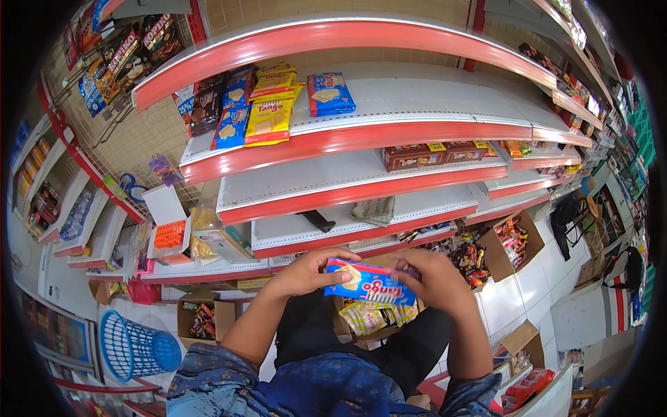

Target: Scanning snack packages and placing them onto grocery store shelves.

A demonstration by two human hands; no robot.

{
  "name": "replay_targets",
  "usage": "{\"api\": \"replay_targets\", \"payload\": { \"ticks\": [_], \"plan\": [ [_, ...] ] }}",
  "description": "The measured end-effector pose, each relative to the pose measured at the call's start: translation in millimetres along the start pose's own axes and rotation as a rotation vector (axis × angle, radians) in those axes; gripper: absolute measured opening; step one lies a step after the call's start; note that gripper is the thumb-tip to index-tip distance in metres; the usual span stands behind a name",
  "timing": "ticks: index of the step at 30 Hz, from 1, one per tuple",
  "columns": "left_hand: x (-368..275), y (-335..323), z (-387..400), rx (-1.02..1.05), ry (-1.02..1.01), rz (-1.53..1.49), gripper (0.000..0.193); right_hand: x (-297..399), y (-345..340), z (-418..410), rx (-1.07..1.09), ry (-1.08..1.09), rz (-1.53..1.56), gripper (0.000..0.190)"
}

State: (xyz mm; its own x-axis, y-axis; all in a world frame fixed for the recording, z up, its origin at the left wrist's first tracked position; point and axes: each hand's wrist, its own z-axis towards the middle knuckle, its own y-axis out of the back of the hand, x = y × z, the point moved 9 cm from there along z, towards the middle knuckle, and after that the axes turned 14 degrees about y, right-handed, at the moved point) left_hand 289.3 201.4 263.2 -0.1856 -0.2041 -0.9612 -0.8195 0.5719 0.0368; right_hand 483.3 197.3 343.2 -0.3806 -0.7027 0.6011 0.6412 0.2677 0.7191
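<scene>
A blue Tango wafer packet point(370, 281) is held upside down between both hands, above my lap. My left hand point(318, 271) grips its left end, with the thumb on the front. My right hand point(419, 273) is at the other end, slightly blurred, its fingers at the packet's upper corner. On the shelf ahead, another blue Tango packet point(331, 95) lies apart from a group of yellow packets point(269, 120), blue packets point(232, 125) and brown packets point(207, 107). Below the hands, an open carton holds white and yellow packets point(367, 317).
Red-edged white shelves point(359, 135) curve across the front, with brown boxes point(417, 156) and a checked cloth point(373, 211) lower down. A blue plastic basket point(138, 346) stands at left. Cartons of sweets stand on the floor at left point(224, 318) and right point(487, 250).
</scene>
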Motion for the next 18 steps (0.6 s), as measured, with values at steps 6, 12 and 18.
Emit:
{"api": "replay_targets", "payload": {
  "ticks": [6, 12, 18],
  "plan": [
    [1, -2, 7, -0.138, 0.035, -0.156, 0.042, 57, 87, 27, -0.365, 0.272, -0.562, 0.044],
    [11, -3, 10, -0.21, 0.065, -0.464, 0.041, -22, 70, -36, -0.863, -0.103, -0.056, 0.044],
    [9, -17, 25, -0.127, -0.041, -0.624, 0.046, -63, -12, -36, -0.603, -0.214, 0.542, 0.038]
  ]
}}
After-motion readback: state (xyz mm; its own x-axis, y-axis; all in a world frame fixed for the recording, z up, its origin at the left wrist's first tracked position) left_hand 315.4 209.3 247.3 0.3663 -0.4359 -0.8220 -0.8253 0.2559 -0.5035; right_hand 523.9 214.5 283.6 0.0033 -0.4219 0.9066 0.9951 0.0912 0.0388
